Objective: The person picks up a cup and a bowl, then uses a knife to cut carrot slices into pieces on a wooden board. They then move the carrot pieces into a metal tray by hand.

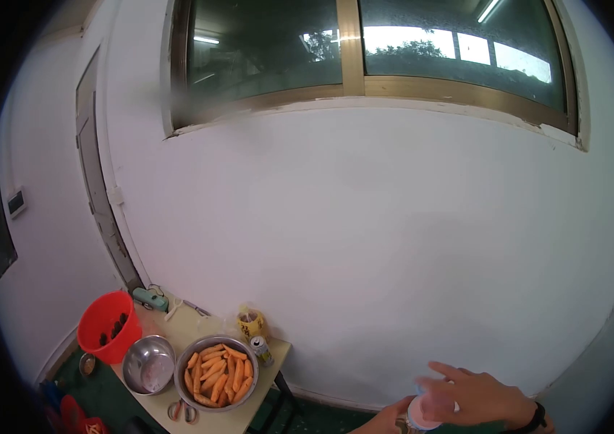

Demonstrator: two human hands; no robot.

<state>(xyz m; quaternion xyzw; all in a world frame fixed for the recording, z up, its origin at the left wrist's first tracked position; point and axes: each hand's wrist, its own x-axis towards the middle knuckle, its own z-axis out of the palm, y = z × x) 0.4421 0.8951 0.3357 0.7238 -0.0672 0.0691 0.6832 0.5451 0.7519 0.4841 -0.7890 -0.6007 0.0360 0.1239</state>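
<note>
Low at the right, my left hand [388, 418] is closed round a small pale bottle-like container [421, 419] with a whitish-pink top, partly cut off by the frame's lower edge. My right hand [477, 394], with a dark band at its wrist, reaches over that container from the right. Its fingers curl onto the top, one finger juts out to the left, and the fingertips are smeared by motion. Both hands are right of the table, in front of the wall.
On the table [263, 370] stand a steel bowl of carrots [218, 376], another steel bowl [149, 364], a drink can [260, 351], a yellow-labelled bag [251, 322], scissors [182, 412] and a red bucket [100, 346] with dark things inside. A white wall [365, 239] rises behind.
</note>
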